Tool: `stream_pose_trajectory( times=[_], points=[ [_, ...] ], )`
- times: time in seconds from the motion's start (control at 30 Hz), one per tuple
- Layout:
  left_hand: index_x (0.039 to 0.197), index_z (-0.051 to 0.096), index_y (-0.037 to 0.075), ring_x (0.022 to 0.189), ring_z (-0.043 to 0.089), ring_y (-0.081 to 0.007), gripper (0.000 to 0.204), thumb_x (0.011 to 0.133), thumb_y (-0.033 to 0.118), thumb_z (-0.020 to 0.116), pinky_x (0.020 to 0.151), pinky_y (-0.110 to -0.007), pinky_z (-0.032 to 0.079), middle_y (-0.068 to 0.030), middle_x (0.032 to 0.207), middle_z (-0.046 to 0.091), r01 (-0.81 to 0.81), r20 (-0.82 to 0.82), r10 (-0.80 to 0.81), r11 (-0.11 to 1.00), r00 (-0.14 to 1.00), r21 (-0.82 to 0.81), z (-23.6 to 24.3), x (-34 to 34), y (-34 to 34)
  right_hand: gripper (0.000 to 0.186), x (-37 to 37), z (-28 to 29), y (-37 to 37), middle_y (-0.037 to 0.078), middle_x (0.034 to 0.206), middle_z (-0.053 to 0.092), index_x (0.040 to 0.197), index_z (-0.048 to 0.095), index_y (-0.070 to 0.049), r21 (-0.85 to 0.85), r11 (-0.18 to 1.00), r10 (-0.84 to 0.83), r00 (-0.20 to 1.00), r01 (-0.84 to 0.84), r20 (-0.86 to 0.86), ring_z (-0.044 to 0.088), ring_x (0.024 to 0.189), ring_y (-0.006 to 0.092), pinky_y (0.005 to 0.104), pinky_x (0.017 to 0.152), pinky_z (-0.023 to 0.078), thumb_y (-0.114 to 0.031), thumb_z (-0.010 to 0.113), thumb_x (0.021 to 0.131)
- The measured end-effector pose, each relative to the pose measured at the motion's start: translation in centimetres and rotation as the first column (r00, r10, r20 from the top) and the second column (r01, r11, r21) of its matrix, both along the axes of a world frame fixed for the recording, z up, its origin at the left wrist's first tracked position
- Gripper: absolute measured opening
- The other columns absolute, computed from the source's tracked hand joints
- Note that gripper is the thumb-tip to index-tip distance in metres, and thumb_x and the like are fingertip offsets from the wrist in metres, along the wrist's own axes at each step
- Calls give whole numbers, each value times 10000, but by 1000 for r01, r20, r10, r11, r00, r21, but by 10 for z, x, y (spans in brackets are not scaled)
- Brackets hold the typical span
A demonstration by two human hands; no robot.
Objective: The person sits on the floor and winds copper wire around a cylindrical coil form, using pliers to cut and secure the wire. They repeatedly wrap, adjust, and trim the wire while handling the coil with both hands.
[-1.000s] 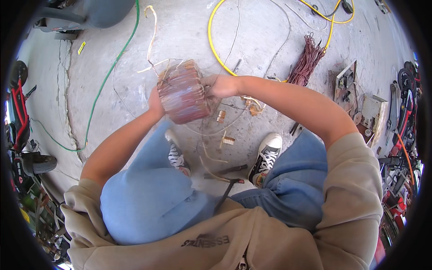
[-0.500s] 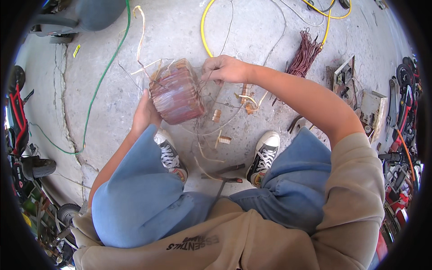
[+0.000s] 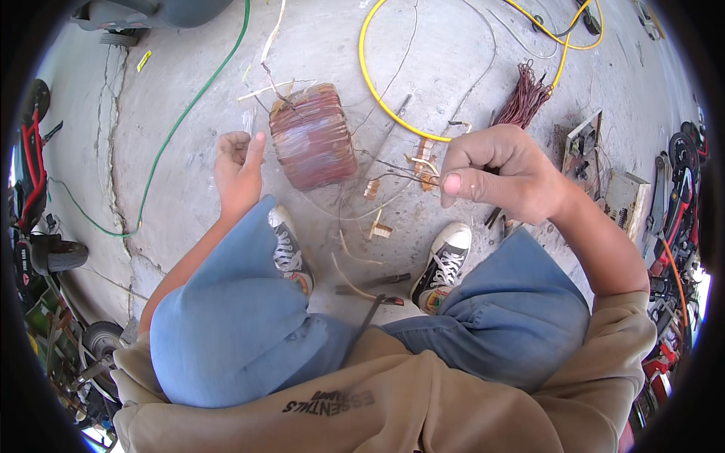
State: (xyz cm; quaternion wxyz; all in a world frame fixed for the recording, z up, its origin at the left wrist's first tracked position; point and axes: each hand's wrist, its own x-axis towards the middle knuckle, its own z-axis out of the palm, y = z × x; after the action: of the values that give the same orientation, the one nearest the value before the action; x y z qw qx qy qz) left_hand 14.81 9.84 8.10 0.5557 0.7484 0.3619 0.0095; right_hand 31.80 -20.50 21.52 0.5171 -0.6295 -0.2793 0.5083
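Observation:
A block-shaped coil point(image 3: 313, 140) of reddish-brown wire, with clear wrapping and several loose leads, rests on the concrete floor. Just left of it is my left hand point(image 3: 238, 167), thumb up and fingers loosely curled, with nothing in it. My right hand point(image 3: 495, 175), to the right of the coil, pinches thin dark wire point(image 3: 396, 170) between thumb and fingers. That wire runs from the coil's right side to my fingertips. Small ridged brown pieces point(image 3: 383, 230) lie on the floor below the wire.
A yellow hose point(image 3: 366, 60) loops at the far side, and a green hose point(image 3: 181, 117) curves down the left. A bundle of dark red wire point(image 3: 521, 98) lies at the far right, above opened metal parts point(image 3: 623, 198). A hammer-like tool point(image 3: 370, 313) lies between my shoes.
My right hand has moved right and nearer, drawing the dark wire away from the coil. My left hand has come off the coil's side, and the coil now sits more level.

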Motion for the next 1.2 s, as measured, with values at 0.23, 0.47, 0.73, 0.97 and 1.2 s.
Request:
stream_pose_trajectory(
  times=[0.23,0.47,0.73,0.97,1.2],
  points=[
    [709,525,42,555,452,-113,255,839,172,702,556,-262,380,-18,621,500,669,335,-748,662,572,337,77,11,-13,168,-12,49,69,-15,733,624,902,702,19,37,986,165,962,-161,-218,503,667,16,187,580,376,-148,680,901],
    [559,423,92,520,415,-113,500,972,332,568,510,-289,307,-10,542,449,27,194,-6,994,981,-108,54,-53,54,174,-9,52,49,98,700,668,862,682,-4,-153,837,528,849,-526,-29,644,650,161,326,629,501,-176,663,869],
    [984,450,-101,1070,571,-346,479,985,369,542,985,-318,517,-297,1154,475,-584,-181,816,218,549,-782,-59,-83,121,495,-19,-71,36,146,978,695,1141,635,51,-489,833,61,923,-257,-381,665,894,197,314,783,552,-395,473,999],
    [1138,516,-89,795,613,-191,571,938,439,605,692,-272,512,-186,1010,595,-343,-355,30,348,934,-873,-46,-91,89,344,1,-153,50,130,1047,666,1232,587,43,-416,904,-155,983,100,-101,645,940,183,297,855,523,-108,551,925],
    [1257,563,-13,1024,615,-165,321,975,142,560,910,-306,495,-118,1115,642,140,88,-113,887,990,-440,-22,-28,29,416,1,-173,71,122,1190,622,1296,559,7,-269,961,-145,942,62,-302,591,1072,173,297,939,476,-18,500,885]
  ],
)
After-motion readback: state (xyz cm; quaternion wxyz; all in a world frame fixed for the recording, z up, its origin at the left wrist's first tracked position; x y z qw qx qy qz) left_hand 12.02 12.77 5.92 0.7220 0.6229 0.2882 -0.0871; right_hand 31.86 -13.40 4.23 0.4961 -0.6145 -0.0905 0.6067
